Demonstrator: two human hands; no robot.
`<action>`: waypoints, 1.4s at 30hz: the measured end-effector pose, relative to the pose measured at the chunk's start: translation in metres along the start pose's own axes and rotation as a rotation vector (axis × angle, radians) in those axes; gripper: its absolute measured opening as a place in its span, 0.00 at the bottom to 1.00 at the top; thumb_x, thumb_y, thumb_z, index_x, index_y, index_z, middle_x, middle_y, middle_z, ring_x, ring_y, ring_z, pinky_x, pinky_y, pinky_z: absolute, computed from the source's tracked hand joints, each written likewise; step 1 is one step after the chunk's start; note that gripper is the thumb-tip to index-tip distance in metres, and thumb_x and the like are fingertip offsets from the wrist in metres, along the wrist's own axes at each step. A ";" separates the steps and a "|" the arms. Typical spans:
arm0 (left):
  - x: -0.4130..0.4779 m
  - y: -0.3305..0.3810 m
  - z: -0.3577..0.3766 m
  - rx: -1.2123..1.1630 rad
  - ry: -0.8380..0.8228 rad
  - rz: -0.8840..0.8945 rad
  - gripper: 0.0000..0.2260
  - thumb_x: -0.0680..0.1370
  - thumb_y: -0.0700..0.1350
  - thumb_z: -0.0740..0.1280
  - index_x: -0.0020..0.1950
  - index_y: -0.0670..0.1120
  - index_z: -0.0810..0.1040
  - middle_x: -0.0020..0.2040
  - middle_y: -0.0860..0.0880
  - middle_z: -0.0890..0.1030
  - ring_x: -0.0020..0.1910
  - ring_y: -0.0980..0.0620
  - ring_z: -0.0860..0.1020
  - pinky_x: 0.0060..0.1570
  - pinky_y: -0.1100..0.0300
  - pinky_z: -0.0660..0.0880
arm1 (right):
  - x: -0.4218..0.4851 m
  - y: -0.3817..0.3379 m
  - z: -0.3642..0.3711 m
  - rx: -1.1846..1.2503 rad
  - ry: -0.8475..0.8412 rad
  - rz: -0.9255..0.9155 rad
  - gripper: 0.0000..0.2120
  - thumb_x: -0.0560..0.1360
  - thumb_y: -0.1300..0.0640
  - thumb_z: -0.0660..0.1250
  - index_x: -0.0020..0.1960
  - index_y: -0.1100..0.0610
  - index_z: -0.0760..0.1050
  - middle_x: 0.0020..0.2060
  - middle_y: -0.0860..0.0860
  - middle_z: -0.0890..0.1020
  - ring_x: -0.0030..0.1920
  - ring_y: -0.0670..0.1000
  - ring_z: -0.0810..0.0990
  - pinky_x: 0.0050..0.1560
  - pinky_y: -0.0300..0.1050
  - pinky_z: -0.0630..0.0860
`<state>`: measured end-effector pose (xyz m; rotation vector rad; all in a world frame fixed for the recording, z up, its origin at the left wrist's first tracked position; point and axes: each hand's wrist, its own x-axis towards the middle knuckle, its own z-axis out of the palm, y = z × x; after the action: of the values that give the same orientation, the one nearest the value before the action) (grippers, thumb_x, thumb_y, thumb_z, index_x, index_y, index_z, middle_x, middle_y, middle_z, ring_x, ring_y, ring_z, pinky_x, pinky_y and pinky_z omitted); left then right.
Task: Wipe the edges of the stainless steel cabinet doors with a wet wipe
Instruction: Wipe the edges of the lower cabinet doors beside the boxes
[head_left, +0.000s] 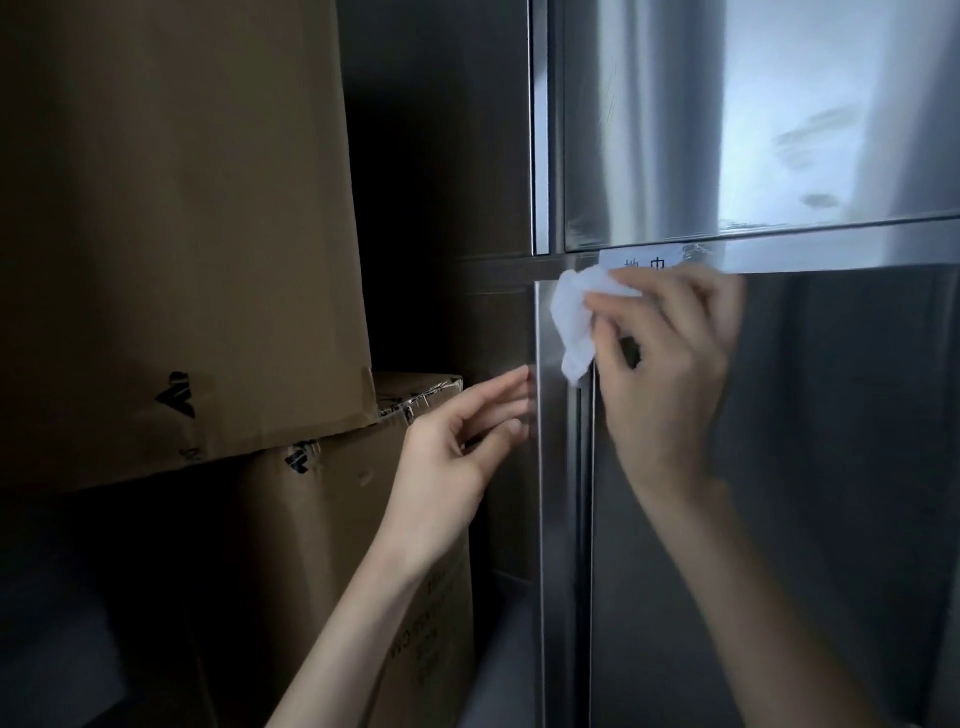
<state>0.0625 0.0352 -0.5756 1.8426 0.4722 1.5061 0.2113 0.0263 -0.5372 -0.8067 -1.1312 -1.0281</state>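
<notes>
R hand (670, 374): on my feed it sits approx 3 o'clock of frame centre. Thumb and fingers are curled and pinch the wet wipe.
Wet wipe (574, 322): white, crumpled, at 9 o'clock of the R hand. I read it as pressed on the top-left corner of the lower door, w/ its loose end hanging down over that door's left edge.
L hand (457, 441): at 7 o'clock of the wipe, fingers nearly straight, loosely spread, holding nothing. Tips reach the corner post (558, 493); I can't tell if they press on it.
Lower door (831, 467): stainless, dark reflection, fills the 3 to 5 o'clock part of my view.
Upper door (727, 130): at 12 to 1 o'clock of the wipe, bright glare, smudge marks on it.
Label (644, 262): white strip w/ printed characters on the rail (831, 252) btwn the two doors, 1 o'clock of the wipe, lower part hidden by R fingers.
Boxes: cardboard, stacked at 9 o'clock, near the cabinet's side. Upper box (182, 234) overhangs lower box (322, 519).
</notes>
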 end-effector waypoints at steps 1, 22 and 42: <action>-0.001 0.001 0.000 0.003 0.013 0.015 0.19 0.78 0.30 0.64 0.62 0.49 0.77 0.56 0.51 0.84 0.57 0.55 0.81 0.62 0.57 0.75 | -0.010 0.001 -0.004 -0.002 -0.047 -0.034 0.06 0.72 0.71 0.67 0.40 0.65 0.81 0.46 0.55 0.83 0.50 0.54 0.71 0.54 0.37 0.67; 0.003 -0.011 -0.001 0.020 0.000 0.078 0.22 0.76 0.28 0.66 0.63 0.51 0.76 0.56 0.56 0.83 0.58 0.58 0.80 0.55 0.68 0.74 | -0.089 0.018 -0.041 0.023 -0.488 -0.210 0.14 0.77 0.65 0.64 0.62 0.64 0.76 0.60 0.53 0.79 0.62 0.52 0.74 0.65 0.43 0.69; 0.012 -0.016 -0.001 0.014 0.023 0.003 0.24 0.76 0.26 0.64 0.66 0.47 0.73 0.56 0.50 0.82 0.57 0.60 0.79 0.60 0.65 0.74 | -0.073 -0.004 -0.007 0.195 -0.260 0.122 0.06 0.71 0.72 0.69 0.47 0.66 0.80 0.45 0.57 0.82 0.46 0.56 0.81 0.52 0.40 0.74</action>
<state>0.0670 0.0540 -0.5787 1.8396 0.4920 1.5308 0.2027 0.0356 -0.6095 -0.8570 -1.3629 -0.7122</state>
